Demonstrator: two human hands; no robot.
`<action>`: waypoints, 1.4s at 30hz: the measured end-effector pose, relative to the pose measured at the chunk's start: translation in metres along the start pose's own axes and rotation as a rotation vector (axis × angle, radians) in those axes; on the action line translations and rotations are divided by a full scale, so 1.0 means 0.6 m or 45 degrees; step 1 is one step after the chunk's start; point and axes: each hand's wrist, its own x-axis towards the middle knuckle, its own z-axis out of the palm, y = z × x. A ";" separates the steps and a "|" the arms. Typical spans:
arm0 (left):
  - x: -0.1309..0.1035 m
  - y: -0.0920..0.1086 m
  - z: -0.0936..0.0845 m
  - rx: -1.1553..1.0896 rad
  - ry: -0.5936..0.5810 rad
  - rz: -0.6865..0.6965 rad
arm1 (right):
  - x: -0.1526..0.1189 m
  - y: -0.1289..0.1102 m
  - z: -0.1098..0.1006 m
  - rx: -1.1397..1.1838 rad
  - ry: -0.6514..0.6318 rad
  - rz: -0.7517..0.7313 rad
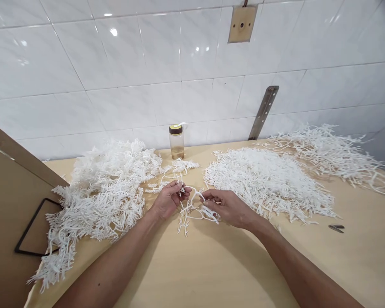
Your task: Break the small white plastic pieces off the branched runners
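Observation:
Between my hands hangs a white branched piece (190,210), with thin forked twigs at its lower left and a thicker loop on the right. My left hand (169,199) pinches its upper left part, fingers closed. My right hand (226,206) holds the loop at the right between thumb and fingers. Just behind my left hand, a few loose white branched pieces (180,165) lie on the table. A big heap of white branched pieces (112,188) is on the left, and a second heap (266,179) is on the right.
A clear bottle with a dark lid (176,143) stands near the tiled wall (157,51). Longer white branches (333,154) lie at the back right. Small snips (336,228) rest on the table (365,265). A metal bracket (263,113) leans at the wall; a black handle (28,226) is at the left.

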 end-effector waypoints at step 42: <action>-0.005 0.003 0.022 0.377 -0.010 0.105 | 0.012 -0.008 -0.058 0.444 0.190 0.041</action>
